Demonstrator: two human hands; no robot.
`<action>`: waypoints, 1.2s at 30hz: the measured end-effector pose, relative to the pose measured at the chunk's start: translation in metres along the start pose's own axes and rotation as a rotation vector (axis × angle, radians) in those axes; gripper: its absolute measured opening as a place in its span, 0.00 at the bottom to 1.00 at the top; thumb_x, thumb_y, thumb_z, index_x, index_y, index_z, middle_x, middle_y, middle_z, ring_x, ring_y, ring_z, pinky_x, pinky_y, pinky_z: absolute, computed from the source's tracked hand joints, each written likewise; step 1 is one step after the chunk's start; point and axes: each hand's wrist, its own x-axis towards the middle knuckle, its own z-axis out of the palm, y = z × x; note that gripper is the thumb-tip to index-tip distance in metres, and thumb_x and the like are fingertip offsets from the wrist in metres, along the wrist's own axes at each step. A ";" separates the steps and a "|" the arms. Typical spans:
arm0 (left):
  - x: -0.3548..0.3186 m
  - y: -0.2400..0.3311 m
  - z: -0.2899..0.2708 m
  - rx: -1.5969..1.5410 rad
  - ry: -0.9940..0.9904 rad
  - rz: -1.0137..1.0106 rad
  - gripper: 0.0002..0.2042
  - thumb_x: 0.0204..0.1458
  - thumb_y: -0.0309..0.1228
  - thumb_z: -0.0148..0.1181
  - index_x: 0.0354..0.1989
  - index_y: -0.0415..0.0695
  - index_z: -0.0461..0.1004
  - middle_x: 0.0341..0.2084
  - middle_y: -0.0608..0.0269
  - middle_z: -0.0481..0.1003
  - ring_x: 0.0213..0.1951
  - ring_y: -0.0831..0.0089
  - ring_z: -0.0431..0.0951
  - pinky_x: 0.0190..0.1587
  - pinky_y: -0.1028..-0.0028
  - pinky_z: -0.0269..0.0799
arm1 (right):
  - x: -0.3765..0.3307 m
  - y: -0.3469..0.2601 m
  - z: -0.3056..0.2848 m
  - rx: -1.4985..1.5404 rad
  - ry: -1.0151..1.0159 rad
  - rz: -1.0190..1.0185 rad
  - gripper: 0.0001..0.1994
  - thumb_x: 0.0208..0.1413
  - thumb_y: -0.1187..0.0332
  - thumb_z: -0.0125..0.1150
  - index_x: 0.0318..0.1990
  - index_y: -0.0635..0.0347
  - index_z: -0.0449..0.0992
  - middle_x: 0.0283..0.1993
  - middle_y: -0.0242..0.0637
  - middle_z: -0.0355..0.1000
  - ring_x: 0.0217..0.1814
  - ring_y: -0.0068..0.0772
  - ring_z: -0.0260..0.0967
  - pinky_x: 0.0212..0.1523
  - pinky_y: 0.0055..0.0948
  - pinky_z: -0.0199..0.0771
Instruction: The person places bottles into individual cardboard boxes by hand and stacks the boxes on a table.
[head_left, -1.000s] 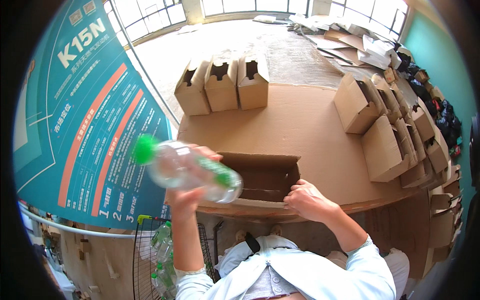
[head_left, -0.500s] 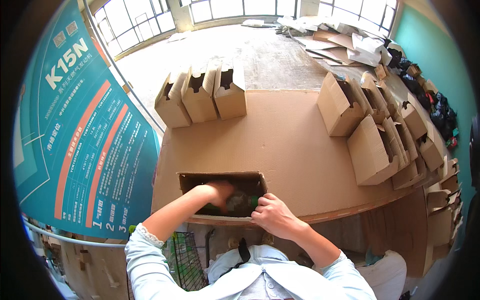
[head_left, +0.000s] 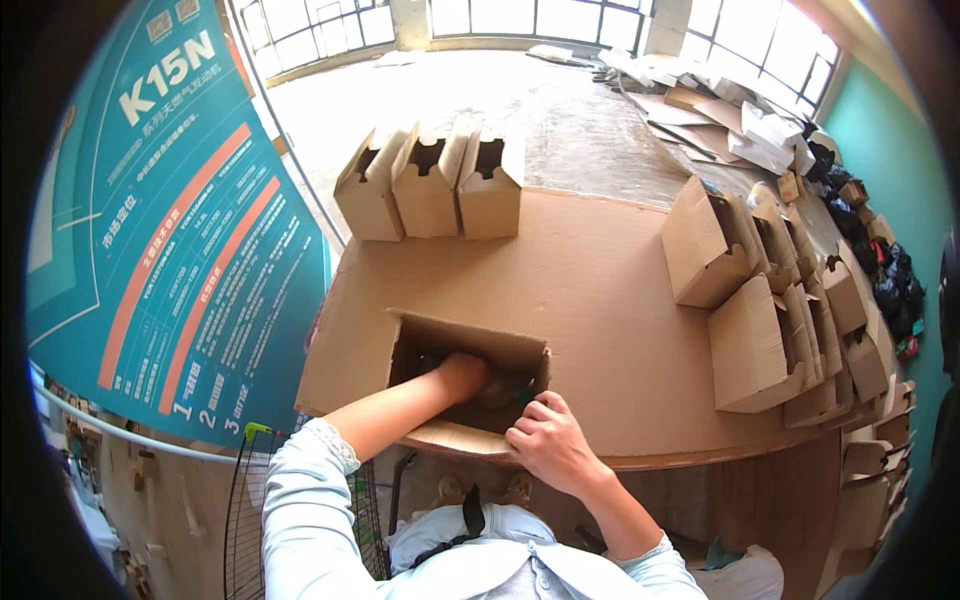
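Left hand [head_left: 462,376] reached deep inside open cardboard box [head_left: 470,352], fingers' state hidden; right hand [head_left: 545,445] fingers clenched on box's near flap, steadying it on desk [head_left: 600,290].

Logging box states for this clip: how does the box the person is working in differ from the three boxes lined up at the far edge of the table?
The near box lies open toward the person, left hand reaching inside and right hand gripping its front flap; the three far boxes stand upright, side by side, untouched. The near box sits alone at the table's front edge. All are plain brown cardboard.
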 end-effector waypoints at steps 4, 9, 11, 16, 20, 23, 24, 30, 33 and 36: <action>-0.061 -0.010 -0.087 -0.332 0.027 0.057 0.13 0.52 0.30 0.60 0.44 0.38 0.78 0.44 0.46 0.79 0.48 0.51 0.79 0.51 0.63 0.75 | 0.004 0.003 -0.004 -0.029 -0.022 -0.020 0.05 0.45 0.68 0.63 0.22 0.53 0.74 0.23 0.30 0.70 0.38 0.31 0.69 0.58 0.37 0.65; -0.202 -0.030 -0.122 -0.814 0.807 0.031 0.19 0.59 0.31 0.57 0.58 0.38 0.70 0.50 0.49 0.77 0.53 0.58 0.77 0.56 0.64 0.73 | -0.001 0.012 -0.007 -0.007 0.005 0.121 0.09 0.49 0.66 0.69 0.22 0.55 0.76 0.26 0.31 0.75 0.39 0.32 0.71 0.56 0.38 0.67; -0.267 -0.042 -0.065 -1.156 1.107 -0.353 0.18 0.62 0.32 0.55 0.58 0.37 0.70 0.51 0.51 0.76 0.53 0.63 0.77 0.56 0.65 0.73 | -0.001 0.007 -0.001 -0.024 0.028 0.115 0.10 0.48 0.66 0.68 0.20 0.54 0.74 0.25 0.30 0.75 0.38 0.32 0.71 0.58 0.37 0.66; -0.451 -0.086 0.365 -0.842 0.891 -1.381 0.19 0.57 0.33 0.57 0.54 0.36 0.71 0.46 0.46 0.75 0.47 0.54 0.77 0.51 0.63 0.73 | 0.010 -0.007 -0.008 -0.021 -0.069 0.157 0.07 0.48 0.67 0.67 0.22 0.55 0.78 0.25 0.31 0.75 0.42 0.32 0.70 0.62 0.40 0.62; -0.490 0.034 0.515 -1.081 0.081 -1.394 0.35 0.39 0.45 0.72 0.55 0.37 0.71 0.46 0.39 0.76 0.50 0.46 0.76 0.52 0.53 0.70 | 0.010 -0.015 -0.010 -0.173 -0.108 0.214 0.04 0.46 0.68 0.69 0.28 0.56 0.80 0.31 0.29 0.75 0.47 0.33 0.70 0.69 0.49 0.58; -0.479 0.087 0.574 -1.082 -0.476 -1.358 0.46 0.33 0.55 0.74 0.59 0.35 0.68 0.52 0.40 0.74 0.54 0.48 0.74 0.57 0.58 0.69 | 0.007 -0.021 -0.006 -0.198 -0.067 0.264 0.05 0.47 0.66 0.67 0.27 0.56 0.80 0.33 0.28 0.76 0.50 0.33 0.69 0.70 0.48 0.56; -0.474 0.095 0.580 -1.164 -0.410 -1.441 0.47 0.31 0.52 0.76 0.60 0.35 0.67 0.53 0.40 0.73 0.56 0.48 0.73 0.59 0.59 0.68 | 0.008 -0.024 -0.004 -0.185 -0.089 0.286 0.04 0.48 0.67 0.67 0.28 0.56 0.80 0.34 0.29 0.76 0.51 0.33 0.69 0.68 0.48 0.58; -0.455 0.090 0.610 -1.165 -0.111 -1.556 0.51 0.26 0.44 0.81 0.61 0.34 0.63 0.55 0.42 0.72 0.59 0.48 0.71 0.60 0.58 0.67 | 0.004 -0.032 0.001 -0.213 -0.096 0.361 0.03 0.50 0.69 0.65 0.28 0.56 0.80 0.35 0.32 0.77 0.50 0.34 0.70 0.63 0.47 0.64; -0.430 0.082 0.557 -1.014 -0.027 -1.534 0.46 0.26 0.45 0.79 0.58 0.37 0.67 0.48 0.42 0.76 0.52 0.45 0.75 0.54 0.56 0.71 | 0.005 -0.036 0.003 -0.257 -0.122 0.361 0.03 0.50 0.70 0.64 0.27 0.56 0.79 0.34 0.31 0.77 0.48 0.34 0.71 0.62 0.45 0.66; -0.416 0.071 0.562 -1.048 -0.108 -1.629 0.42 0.27 0.47 0.78 0.53 0.38 0.72 0.44 0.42 0.78 0.48 0.45 0.77 0.50 0.56 0.73 | 0.007 -0.035 0.000 -0.236 -0.124 0.368 0.03 0.50 0.70 0.64 0.27 0.56 0.79 0.34 0.30 0.77 0.48 0.34 0.71 0.62 0.45 0.66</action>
